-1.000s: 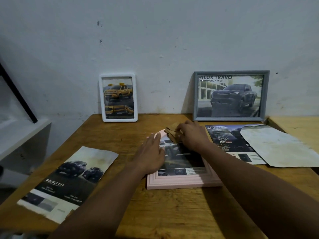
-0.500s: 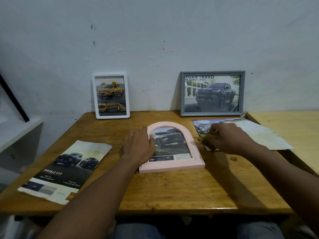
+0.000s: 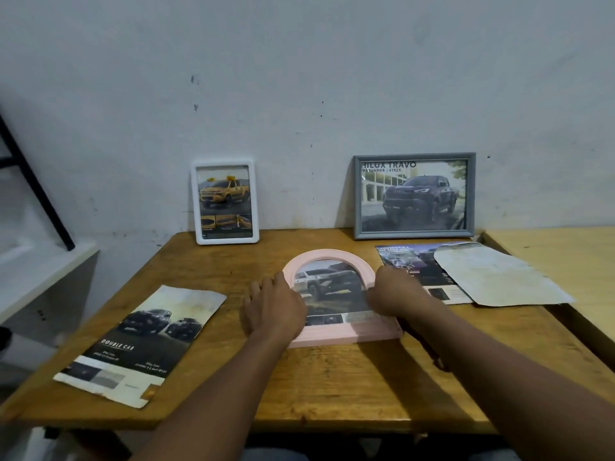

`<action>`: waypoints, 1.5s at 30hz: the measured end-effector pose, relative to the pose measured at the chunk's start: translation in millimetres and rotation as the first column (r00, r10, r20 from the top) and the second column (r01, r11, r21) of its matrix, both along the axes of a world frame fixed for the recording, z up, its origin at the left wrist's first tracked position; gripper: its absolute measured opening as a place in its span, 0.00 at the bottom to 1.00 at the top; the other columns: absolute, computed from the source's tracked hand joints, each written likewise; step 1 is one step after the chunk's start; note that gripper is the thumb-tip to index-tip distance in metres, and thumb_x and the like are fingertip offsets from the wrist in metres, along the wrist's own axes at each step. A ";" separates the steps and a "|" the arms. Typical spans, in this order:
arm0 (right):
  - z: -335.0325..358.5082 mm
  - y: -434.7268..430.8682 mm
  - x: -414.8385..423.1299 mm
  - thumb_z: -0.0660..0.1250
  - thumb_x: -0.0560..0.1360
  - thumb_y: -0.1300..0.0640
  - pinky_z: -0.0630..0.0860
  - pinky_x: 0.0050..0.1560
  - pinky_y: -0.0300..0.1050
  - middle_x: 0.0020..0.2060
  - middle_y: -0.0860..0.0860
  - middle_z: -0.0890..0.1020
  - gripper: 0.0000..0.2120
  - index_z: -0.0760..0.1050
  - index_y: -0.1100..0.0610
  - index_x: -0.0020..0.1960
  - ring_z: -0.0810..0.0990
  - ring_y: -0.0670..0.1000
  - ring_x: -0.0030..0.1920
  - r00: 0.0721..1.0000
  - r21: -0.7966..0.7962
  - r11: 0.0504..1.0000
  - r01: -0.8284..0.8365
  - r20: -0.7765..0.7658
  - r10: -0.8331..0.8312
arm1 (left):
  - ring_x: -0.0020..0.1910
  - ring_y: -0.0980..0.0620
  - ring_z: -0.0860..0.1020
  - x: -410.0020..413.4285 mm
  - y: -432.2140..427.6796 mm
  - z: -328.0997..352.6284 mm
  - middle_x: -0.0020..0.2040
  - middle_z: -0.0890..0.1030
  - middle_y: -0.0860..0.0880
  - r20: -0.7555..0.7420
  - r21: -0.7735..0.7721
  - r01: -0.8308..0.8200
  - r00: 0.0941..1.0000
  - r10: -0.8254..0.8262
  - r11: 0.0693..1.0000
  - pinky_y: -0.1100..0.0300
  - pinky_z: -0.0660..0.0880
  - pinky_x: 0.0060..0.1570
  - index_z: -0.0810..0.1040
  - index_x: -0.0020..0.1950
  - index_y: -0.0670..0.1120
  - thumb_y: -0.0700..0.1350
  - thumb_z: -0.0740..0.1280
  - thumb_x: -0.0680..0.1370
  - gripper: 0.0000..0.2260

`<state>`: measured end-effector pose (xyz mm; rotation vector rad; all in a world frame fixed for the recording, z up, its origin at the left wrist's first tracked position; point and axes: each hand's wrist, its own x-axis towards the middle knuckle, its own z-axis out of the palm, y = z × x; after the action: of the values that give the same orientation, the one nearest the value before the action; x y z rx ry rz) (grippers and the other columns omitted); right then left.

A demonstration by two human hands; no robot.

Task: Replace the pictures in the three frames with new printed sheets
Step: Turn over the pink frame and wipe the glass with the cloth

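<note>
Currently, head view: pink frame [image 3: 336, 337] lies flat mid-table [image 3: 332, 387], arched top pointing at the wall, car print showing inside. Left hand [image 3: 273, 309] sits on its left edge, fingers loosely together; clamped or just resting, cannot tell. Right hand [image 3: 394, 292] covers the right edge, fingers curled, grip unclear. White frame [image 3: 225, 202] and grey frame [image 3: 414, 196] stand leaning on the wall, well apart, both holding car pictures. Loose sheet [image 3: 139, 344] lies flat left of the pink frame. Brochure [image 3: 419, 271] lies right of it, partly under a blank sheet [image 3: 499, 277].
</note>
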<state>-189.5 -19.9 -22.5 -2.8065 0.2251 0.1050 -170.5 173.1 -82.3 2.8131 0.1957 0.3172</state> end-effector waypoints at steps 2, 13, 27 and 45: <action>-12.5 14.8 5.5 0.65 0.77 0.51 0.77 0.54 0.51 0.55 0.55 0.79 0.21 0.69 0.58 0.67 0.79 0.56 0.53 1.000 -0.057 0.998 0.017 0.022 -0.016 | 0.68 0.45 0.68 0.6 -0.5 -3.0 0.71 0.74 0.49 0.031 -0.013 0.001 1.000 0.000 1.000 0.49 0.70 0.64 0.67 0.75 0.50 0.54 0.58 0.83 0.21; -31.7 12.8 21.4 0.68 0.75 0.55 0.74 0.58 0.54 0.64 0.64 0.70 0.28 0.59 0.57 0.69 0.75 0.64 0.59 0.963 0.354 0.915 0.193 0.108 -0.245 | 0.65 0.48 0.72 2.5 4.3 -11.3 0.67 0.77 0.50 0.126 -0.264 0.026 0.992 0.007 0.964 0.48 0.76 0.60 0.65 0.77 0.53 0.51 0.62 0.83 0.22; 15.8 -8.0 47.1 0.67 0.78 0.61 0.82 0.40 0.46 0.54 0.49 0.78 0.17 0.69 0.46 0.62 0.81 0.49 0.48 0.882 0.643 0.707 -0.293 0.467 -0.060 | 0.60 0.43 0.80 50.5 47.2 58.4 0.71 0.74 0.48 0.295 -0.757 0.331 0.942 -0.158 0.563 0.43 0.84 0.48 0.63 0.76 0.67 0.40 0.68 0.81 0.30; 6.9 -9.5 203.2 0.63 0.80 0.61 0.84 0.34 0.51 0.48 0.51 0.78 0.19 0.60 0.41 0.61 0.83 0.53 0.43 0.857 0.340 0.879 -0.335 0.497 0.135 | 0.70 0.51 0.70 212.9 60.2 57.3 0.74 0.68 0.48 0.427 -0.279 0.426 0.858 -0.286 0.860 0.53 0.71 0.62 0.51 0.81 0.66 0.43 0.68 0.82 0.37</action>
<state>13.7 -29.3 -15.6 -2.3263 -0.2419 -0.4113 42.4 233.4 -25.0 2.2979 -0.3309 0.6412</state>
